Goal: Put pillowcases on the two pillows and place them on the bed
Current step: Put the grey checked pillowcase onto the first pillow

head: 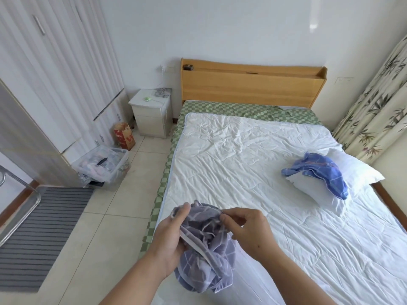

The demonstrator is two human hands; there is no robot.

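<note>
Head view: near the foot of the bed (pixel 253 155), both hands work a bunched grey-lilac pillowcase (pixel 206 249). The left hand (pixel 170 235) curls around the bundle from the left; the right hand (pixel 246 227) pinches its upper edge. On the far right lie 2 white pillows (pixel 352 170) with a blue pillowcase (pixel 319 172) draped over them. No pillow looks covered yet, so this seems step 1: finding the opening. Next likely calls for spreading that opening and reaching a pillow.

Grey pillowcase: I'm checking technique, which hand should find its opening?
Right hand: its fingertips already pinch a fold atop the grey pillowcase, while the left hand cradles the bunch in its grip.
</note>
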